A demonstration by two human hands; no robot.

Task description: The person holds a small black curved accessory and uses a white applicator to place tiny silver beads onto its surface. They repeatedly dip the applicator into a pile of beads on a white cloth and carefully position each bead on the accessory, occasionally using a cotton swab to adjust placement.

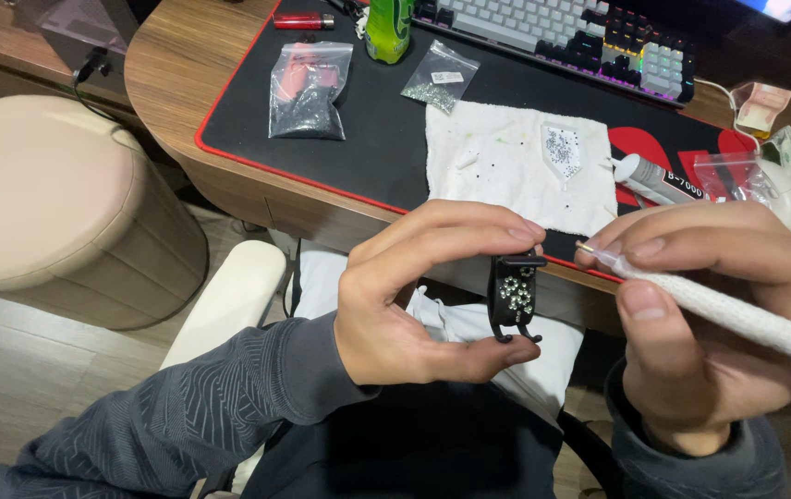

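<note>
A black clip (516, 298) studded with small silver gems stands upright below the table edge; a white applicator pen (691, 294) points at its top

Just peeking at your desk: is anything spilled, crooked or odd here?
Only small things. Loose beads lie scattered on the white cloth, which sits slightly askew on the black mat. Otherwise the left hand holds the black studded strap piece steadily, and the right hand holds a white-wrapped tool.
</note>
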